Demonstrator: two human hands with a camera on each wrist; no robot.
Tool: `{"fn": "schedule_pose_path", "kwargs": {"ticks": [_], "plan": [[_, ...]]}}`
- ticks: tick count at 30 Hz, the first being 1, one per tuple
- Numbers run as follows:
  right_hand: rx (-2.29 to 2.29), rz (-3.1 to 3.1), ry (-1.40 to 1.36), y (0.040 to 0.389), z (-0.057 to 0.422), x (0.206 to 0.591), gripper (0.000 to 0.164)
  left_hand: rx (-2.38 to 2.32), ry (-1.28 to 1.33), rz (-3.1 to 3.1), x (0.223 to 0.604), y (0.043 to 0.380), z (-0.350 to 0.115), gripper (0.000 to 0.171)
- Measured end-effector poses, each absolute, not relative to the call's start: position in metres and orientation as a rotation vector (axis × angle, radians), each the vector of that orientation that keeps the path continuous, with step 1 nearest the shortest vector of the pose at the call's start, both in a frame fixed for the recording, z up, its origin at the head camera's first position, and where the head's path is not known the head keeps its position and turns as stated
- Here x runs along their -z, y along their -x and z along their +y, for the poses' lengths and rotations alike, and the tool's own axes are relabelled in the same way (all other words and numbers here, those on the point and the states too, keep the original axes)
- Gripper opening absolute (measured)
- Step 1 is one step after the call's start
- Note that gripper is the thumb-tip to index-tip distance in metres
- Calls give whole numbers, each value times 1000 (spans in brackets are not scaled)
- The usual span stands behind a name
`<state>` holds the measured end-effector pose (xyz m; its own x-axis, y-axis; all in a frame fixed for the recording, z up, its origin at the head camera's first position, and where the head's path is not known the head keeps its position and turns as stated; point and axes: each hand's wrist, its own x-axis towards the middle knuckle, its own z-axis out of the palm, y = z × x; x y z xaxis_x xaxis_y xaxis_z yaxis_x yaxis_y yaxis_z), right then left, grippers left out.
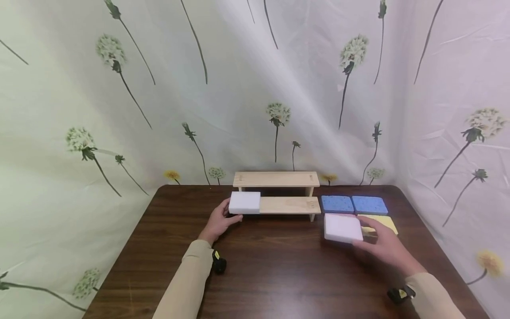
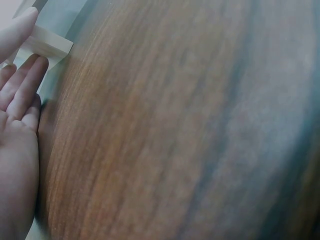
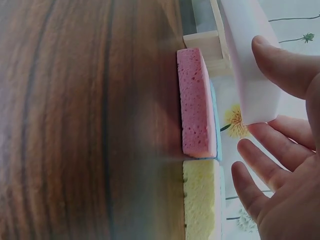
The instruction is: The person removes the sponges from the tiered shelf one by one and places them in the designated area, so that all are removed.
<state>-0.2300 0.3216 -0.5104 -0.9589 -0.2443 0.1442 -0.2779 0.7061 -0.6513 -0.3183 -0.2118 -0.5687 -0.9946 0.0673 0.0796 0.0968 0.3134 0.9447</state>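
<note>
My left hand [image 1: 228, 217] reaches to a white foam block [image 1: 244, 202] lying on the left end of the lower step of a small wooden stand [image 1: 288, 205]. Its straight fingers [image 2: 22, 82] touch the block's near side by the stand's leg [image 2: 49, 46]. My right hand [image 1: 364, 234] holds a second white block [image 1: 342, 227] just above the table, thumb on top [image 3: 280, 62] and fingers beneath. Under that block [image 3: 247, 60] lie a pink sponge [image 3: 196, 102] and a yellow sponge [image 3: 202, 200].
Two blue sponges [image 1: 337, 204] [image 1: 369, 205] lie side by side right of the stand, with the yellow sponge [image 1: 382, 220] in front of them. The stand's upper step [image 1: 276, 179] is bare. The dark wooden table [image 1: 275, 266] is backed by a flower-printed curtain.
</note>
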Motion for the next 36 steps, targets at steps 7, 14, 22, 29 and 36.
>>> {"fn": "schedule_pose_path", "kwargs": {"ticks": [7, 14, 22, 29, 36], "plan": [[-1024, -2866, -416, 225, 325, 513, 84, 1836, 163, -2528, 567, 320, -212, 81], [-1053, -2888, -402, 221, 329, 518, 86, 1822, 150, -2577, 547, 308, -207, 80], [-1028, -2898, -424, 217, 331, 522, 81, 1820, 155, -2543, 569, 320, -212, 83], [-1009, -2899, -453, 214, 334, 531, 80, 1801, 161, -2541, 569, 319, -211, 81], [-1017, -2931, -430, 209, 334, 537, 82, 1806, 149, -2540, 569, 318, -212, 81]]}}
